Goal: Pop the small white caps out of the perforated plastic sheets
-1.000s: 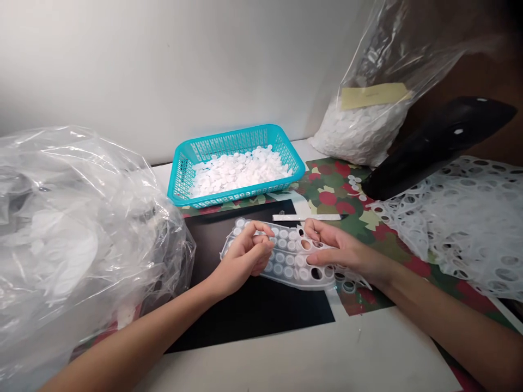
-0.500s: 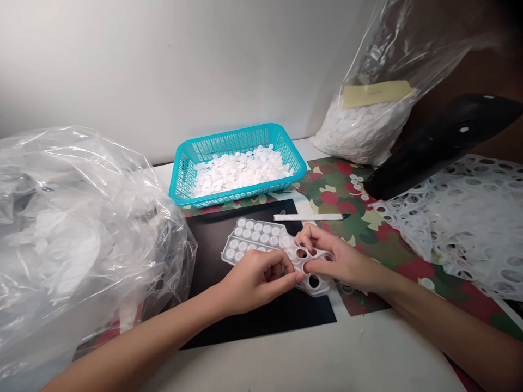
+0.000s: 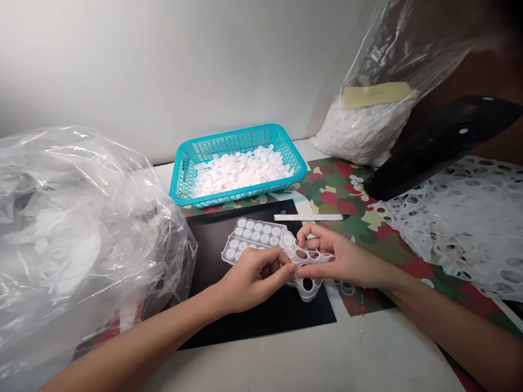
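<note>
Perforated white plastic strip (image 3: 261, 235) is being held between two bare hands over a black sheet (image 3: 261, 321) at the middle of the bench (image 3: 310, 348), its far end filled with rows of small white discs and its near end showing open holes. Around it, a crumpled clear plastic bag (image 3: 77, 234) is slumping at the left, a heap of punched white sheet (image 3: 461, 223) is spreading at the right, and a clear bag of white discs (image 3: 362, 133) is leaning against the wall (image 3: 163, 71) beside a black curved object (image 3: 441, 144). A camouflage-print mat (image 3: 339, 201) is lying beneath the heap, and a turquoise basket (image 3: 241, 199) is holding loose discs (image 3: 241, 171). Left hand (image 3: 255, 280) and right hand (image 3: 341, 261) are both pinching the strip near its holes, their fingers (image 3: 312, 231) almost closed on it. Pinching this close looks like the steady way to control such floppy stock, with the disc rows kept clear of the grip
</note>
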A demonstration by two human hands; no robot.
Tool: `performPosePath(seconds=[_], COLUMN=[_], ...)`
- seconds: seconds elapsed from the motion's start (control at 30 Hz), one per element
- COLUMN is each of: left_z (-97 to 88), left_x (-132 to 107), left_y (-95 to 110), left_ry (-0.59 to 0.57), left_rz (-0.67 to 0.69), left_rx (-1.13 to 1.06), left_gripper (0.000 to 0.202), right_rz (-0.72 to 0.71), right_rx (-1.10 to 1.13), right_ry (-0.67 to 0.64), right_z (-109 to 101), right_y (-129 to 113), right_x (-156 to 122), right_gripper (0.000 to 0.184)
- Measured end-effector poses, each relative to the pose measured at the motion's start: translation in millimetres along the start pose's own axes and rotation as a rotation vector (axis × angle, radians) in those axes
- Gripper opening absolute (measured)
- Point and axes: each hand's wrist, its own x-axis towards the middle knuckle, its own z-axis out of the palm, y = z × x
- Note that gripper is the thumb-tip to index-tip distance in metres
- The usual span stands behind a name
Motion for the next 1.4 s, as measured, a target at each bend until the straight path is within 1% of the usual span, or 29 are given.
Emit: performPosePath(seconds=[0.1, 0.23, 0.37, 0.43, 0.47, 0.57, 0.7, 0.77, 0.83, 0.9, 1.0, 1.07, 1.13, 1.27, 1.4], left_z=[1.3, 1.5, -3.5, -6.1, -7.0, -7.4, -8.5, -12.0, -17.0, -21.5, -24.3, -24.2, -24.2, -24.4, -19.8], left_x=[-0.9, -0.9, -0.4, -0.1, 0.1, 2.1, 8.6, 12.9, 16.5, 18.3, 17.4, 16.0, 15.3, 15.8, 13.3], left_y=[-0.3, 0.7, 3.9, 4.4, 4.1, 1.7, -2.4, -4.1, -5.5, -6.4, -6.3, -5.4, -4.4, -4.4, -7.2], left_ry=[-0.024, -0.036, -0.130, -0.171, -0.170, -0.097, -0.023, 0.051, 0.152, 0.210, 0.202, 0.186, 0.165, 0.126, 0.088], left_rz=[0.019, 0.015, -0.017, -0.028, -0.033, -0.077, -0.173, -0.209, -0.251, -0.276, -0.246, -0.227, -0.230, -0.228, -0.213], left_rx=[-0.024, -0.022, -0.028, -0.077, -0.123, -0.351, -0.641, -0.774, -0.937, -1.054, -1.069, -1.060, -1.073, -1.093, -0.988], left_gripper=[0.023, 0.025, 0.025, 0.025, 0.024, 0.021, 0.014, 0.012, 0.013, 0.015, 0.021, 0.025, 0.024, 0.016, 0.011], right_rz=[-0.006, -0.036, -0.062, -0.065, -0.072, -0.072, -0.027, -0.007, 0.009, 0.003, -0.024, -0.013, 0.006, 0.003, 0.027], right_rx=[-0.004, -0.008, 0.032, 0.051, 0.061, 0.082, 0.080, 0.096, 0.127, 0.170, 0.232, 0.245, 0.236, 0.180, 0.109], right_ry=[0.004, 0.021, -0.004, -0.005, 0.004, 0.041, 0.083, 0.116, 0.141, 0.149, 0.101, 0.067, 0.063, 0.095, 0.198], right_z=[-0.5, 1.3, 4.3, 5.2, 5.5, 5.3, 4.4, 3.9, 3.4, 2.7, 1.1, -0.5, -2.2, -3.7, -1.8], right_y=[1.1, 0.1, -1.4, -1.6, -1.7, -2.3, -3.8, -4.9, -6.2, -7.1, -6.6, -4.7, -2.3, 0.9, 0.8], right_x=[0.6, 0.1, -1.4, -1.9, -2.0, -2.0, -2.6, -3.1, -3.1, -2.4, -0.6, 0.5, 1.1, 2.2, 4.6], right_gripper=[0.035, 0.035, 0.030, 0.029, 0.029, 0.027, 0.018, 0.016, 0.015, 0.016, 0.018, 0.021, 0.022, 0.022, 0.028])
